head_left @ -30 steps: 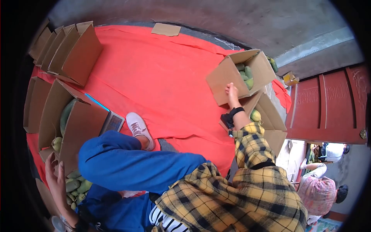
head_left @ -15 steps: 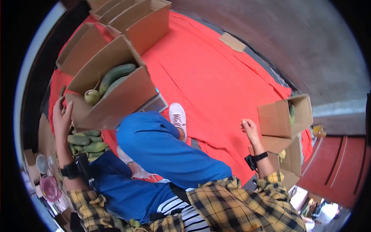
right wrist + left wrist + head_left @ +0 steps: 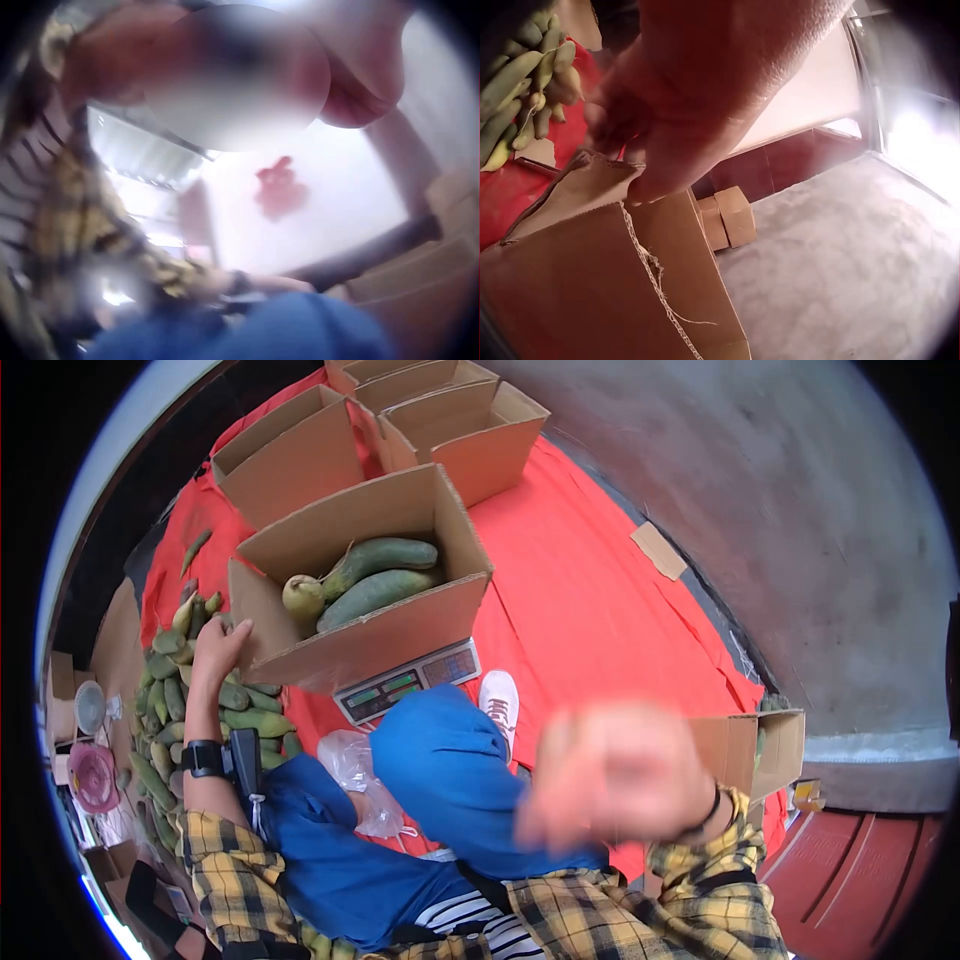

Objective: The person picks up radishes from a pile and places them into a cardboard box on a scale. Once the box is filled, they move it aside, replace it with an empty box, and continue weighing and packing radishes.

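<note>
My left hand [image 3: 218,648] grips the near-left edge of an open cardboard box [image 3: 390,630]. In the left wrist view its thumb and fingers lie on either side of a torn cardboard flap [image 3: 585,187]. Inside the box are several large green radishes [image 3: 375,597], one with its pale root end toward the left hand. The box stands on a digital scale [image 3: 410,680]. My right hand [image 3: 620,775] is raised close to the head camera, motion-blurred, with nothing visible held in it.
A heap of green radishes [image 3: 160,705] lies left of my legs. More open boxes [image 3: 460,430] stand beyond on the red cloth [image 3: 590,580]. At the right is another box [image 3: 780,750]. A clear plastic bag [image 3: 365,780] lies by my knee.
The head view has turned left, from the right-hand boxes to the box on the scale. My right hand has left the right-hand box and risen toward the camera. My left hand has taken hold of the box edge.
</note>
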A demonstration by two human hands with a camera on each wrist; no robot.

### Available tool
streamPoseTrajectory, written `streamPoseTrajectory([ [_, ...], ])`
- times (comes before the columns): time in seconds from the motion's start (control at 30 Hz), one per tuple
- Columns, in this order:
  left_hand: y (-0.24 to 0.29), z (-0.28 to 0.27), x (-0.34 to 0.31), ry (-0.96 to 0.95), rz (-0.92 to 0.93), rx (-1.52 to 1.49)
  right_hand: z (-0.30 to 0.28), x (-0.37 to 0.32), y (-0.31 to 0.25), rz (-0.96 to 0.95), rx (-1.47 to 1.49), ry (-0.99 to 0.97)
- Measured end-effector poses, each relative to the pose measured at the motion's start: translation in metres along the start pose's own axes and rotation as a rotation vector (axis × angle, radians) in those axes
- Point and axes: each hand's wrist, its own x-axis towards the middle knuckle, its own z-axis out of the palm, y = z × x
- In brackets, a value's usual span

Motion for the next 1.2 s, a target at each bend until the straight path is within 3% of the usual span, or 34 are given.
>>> streamPoseTrajectory([
  [0.03, -0.008, 0.005, 0.005, 0.015, 0.046, 0.044, -0.017, 0.017, 0.004, 0.275, -0.029, 0.125],
  [0.07, -0.012, 0.007, 0.008, 0.022, 0.028, 0.042, -0.037, 0.035, 0.03, 0.179, -0.255, 0.191],
  [0.1, -0.011, 0.009, 0.007, 0.011, 0.043, 0.048, -0.055, 0.056, 0.044, 0.297, -0.382, 0.231],
  [0.17, -0.001, 0.008, 0.001, 0.008, 0.047, 0.049, -0.081, 0.092, 0.083, 0.265, -0.794, 0.329],
  [0.23, 0.014, 0.004, -0.005, -0.144, -0.034, -0.185, -0.097, 0.123, 0.113, 0.356, -1.132, 0.339],
  [0.27, 0.02, 0.003, -0.008, -0.14, -0.045, -0.191, -0.104, 0.138, 0.127, 0.353, -1.135, 0.326],
  [0.33, 0.029, 0.0, -0.011, -0.124, -0.02, -0.199, -0.114, 0.165, 0.152, 0.617, -1.365, 0.21],
  [0.53, 0.042, 0.005, -0.011, -0.127, -0.027, -0.244, -0.135, 0.188, 0.189, 0.761, -1.237, 0.075],
  [0.63, 0.04, 0.016, 0.003, -0.078, 0.115, -0.243, -0.155, 0.157, 0.198, 0.708, -1.088, 0.129],
  [0.67, 0.057, 0.009, 0.0, -0.12, 0.097, -0.245, -0.162, 0.138, 0.199, 0.73, -1.092, 0.149],
  [0.77, 0.128, 0.003, -0.02, -0.028, 0.36, -0.075, -0.182, 0.048, 0.197, 0.584, -0.889, 0.331],
  [0.8, 0.151, 0.007, -0.032, -0.044, 0.365, -0.08, -0.183, 0.007, 0.191, 0.528, -0.798, 0.407],
  [0.93, 0.241, 0.053, -0.079, -0.262, 0.662, -0.041, -0.154, -0.16, 0.151, 0.616, -0.6, 0.774],
  [1.0, 0.289, 0.077, -0.112, -0.399, 0.868, -0.034, -0.137, -0.241, 0.133, 0.833, -0.561, 0.949],
  [1.07, 0.338, 0.106, -0.141, -0.649, 1.011, -0.135, -0.112, -0.313, 0.131, 0.768, -0.43, 1.166],
  [1.13, 0.39, 0.082, -0.178, -0.662, 1.246, -0.084, -0.097, -0.384, 0.147, 0.868, -0.528, 1.27],
  [1.2, 0.414, 0.041, -0.199, -0.663, 1.252, -0.051, -0.1, -0.509, 0.217, 1.279, -1.015, 1.397],
])
